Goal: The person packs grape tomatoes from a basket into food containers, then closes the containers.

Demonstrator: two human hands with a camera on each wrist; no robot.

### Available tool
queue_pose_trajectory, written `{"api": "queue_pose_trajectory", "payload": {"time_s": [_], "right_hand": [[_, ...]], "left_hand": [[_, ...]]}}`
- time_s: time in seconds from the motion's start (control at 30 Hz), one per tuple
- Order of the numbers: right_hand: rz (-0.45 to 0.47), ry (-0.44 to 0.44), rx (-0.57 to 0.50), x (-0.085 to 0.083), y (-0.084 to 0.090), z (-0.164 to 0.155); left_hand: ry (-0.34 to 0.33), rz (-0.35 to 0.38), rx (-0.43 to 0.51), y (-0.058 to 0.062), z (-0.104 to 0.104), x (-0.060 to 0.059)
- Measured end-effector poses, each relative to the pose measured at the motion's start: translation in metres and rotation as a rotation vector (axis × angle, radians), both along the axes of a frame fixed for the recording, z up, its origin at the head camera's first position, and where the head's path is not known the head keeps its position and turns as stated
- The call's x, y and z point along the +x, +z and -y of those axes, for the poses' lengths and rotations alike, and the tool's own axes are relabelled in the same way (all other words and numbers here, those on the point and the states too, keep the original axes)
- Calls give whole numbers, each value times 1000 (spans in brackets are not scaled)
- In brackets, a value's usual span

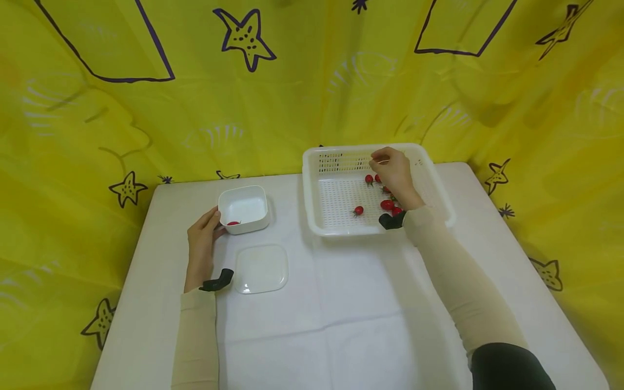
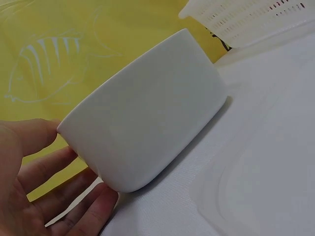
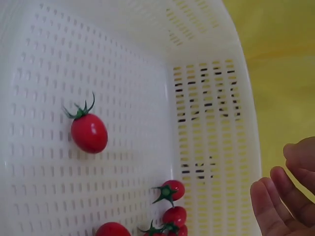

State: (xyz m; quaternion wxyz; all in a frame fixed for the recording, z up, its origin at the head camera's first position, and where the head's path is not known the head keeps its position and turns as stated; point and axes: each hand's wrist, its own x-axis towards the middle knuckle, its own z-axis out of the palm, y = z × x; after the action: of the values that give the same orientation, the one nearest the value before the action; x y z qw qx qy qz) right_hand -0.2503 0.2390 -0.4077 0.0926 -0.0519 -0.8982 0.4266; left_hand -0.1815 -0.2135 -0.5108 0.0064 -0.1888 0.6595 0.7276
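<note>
Grip: left hand (image 1: 202, 238) steadied the small white square bowl (image 1: 244, 208); right hand (image 1: 396, 174) hovered loosely curled, empty.
Done: one cherry tomato (image 1: 233, 222) in bowl.
Left: several red cherry tomatoes (image 1: 358, 210) in the white perforated plastic basket (image 1: 312, 179), far worktop edge.

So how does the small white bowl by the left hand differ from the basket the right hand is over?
The bowl has solid, smooth walls; the basket is perforated with slots. The bowl is the smaller of the two, the basket wider and rectangular. One cherry tomato shows in the bowl, several tomatoes lie in the basket. The left hand touches the bowl's side; the right hand hovers inside the basket. Both are white and sit on the table.
</note>
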Motion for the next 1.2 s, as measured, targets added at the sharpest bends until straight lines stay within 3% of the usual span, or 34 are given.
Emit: {"api": "queue_pose_trajectory", "payload": {"time_s": [0.37,0.8,1.2], "right_hand": [[136,-82,38,-2,-17,-34],[348,-80,64,-6,-22,-62],[363,-12,310,-14,-24,-62]], "left_hand": [[10,15,9,-1,-1,-2],[-3,24,-2,-1,2,-1],[3,33,-11,-2,2,-2]]}}
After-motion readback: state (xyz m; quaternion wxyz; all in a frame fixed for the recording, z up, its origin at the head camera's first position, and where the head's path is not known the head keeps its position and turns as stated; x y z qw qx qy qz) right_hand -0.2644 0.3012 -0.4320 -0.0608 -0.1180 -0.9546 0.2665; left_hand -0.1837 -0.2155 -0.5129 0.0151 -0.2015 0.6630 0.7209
